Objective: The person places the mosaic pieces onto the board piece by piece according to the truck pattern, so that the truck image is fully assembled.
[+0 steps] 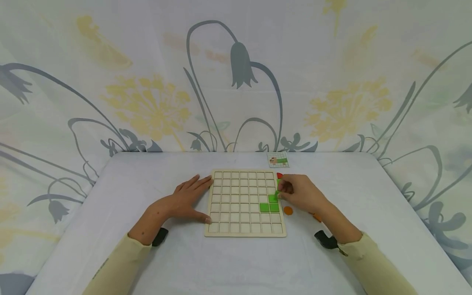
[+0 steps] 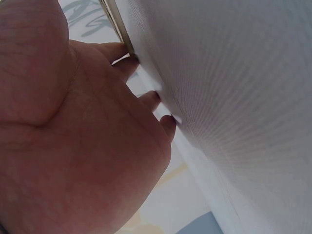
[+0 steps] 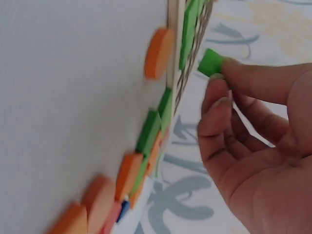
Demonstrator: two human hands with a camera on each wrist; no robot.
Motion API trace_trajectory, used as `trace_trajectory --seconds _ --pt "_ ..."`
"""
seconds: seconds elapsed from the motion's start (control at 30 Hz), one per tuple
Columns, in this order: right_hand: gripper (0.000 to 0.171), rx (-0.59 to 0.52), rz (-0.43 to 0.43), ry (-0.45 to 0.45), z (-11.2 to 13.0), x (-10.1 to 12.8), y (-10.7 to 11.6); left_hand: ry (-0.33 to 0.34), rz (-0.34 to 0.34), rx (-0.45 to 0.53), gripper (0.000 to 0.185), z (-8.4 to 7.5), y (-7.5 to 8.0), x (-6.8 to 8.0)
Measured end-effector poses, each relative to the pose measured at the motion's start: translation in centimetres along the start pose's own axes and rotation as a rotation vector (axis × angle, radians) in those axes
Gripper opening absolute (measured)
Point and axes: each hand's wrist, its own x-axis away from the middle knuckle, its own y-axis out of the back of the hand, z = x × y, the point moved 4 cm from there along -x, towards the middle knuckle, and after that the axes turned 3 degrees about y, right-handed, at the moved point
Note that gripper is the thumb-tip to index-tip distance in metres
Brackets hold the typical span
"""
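Note:
A pale wooden grid board (image 1: 245, 235) lies flat on the white table. Three green square tiles (image 1: 264, 207) sit in cells near its right side. My left hand (image 1: 180, 203) rests at the board's left edge, fingers spread and thumb on the lower left rim. In the left wrist view the fingertips (image 2: 168, 122) touch the white cloth and the board's edge. Over the right rim, my right hand (image 1: 304, 192) pinches another green square tile (image 3: 210, 62) between thumb and fingers, held above the board.
An orange round piece (image 1: 288, 210) lies just right of the board, with a red piece (image 1: 280, 175) farther back. Several orange and green blocks (image 3: 148, 131) lie along that side. A small picture card (image 1: 278, 159) is behind the board. Patterned cloth (image 1: 228, 102) hangs at the back.

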Motion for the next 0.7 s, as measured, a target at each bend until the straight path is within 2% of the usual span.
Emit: trace_trajectory --seconds 0.17,0.4,0.7 --pt "0.009 -0.057 -0.026 0.061 0.6 -0.7 -1.3 0.0 0.007 0.009 0.121 -0.1 0.0 0.0" --pt "0.008 -0.04 0.004 0.084 0.9 -1.9 -2.4 0.006 0.015 -0.001 0.121 -0.2 0.0 -0.1" --pt "0.009 0.001 0.026 -0.004 1.2 -2.6 -2.7 -0.002 0.001 -0.008 0.12 -0.1 0.1 0.0"
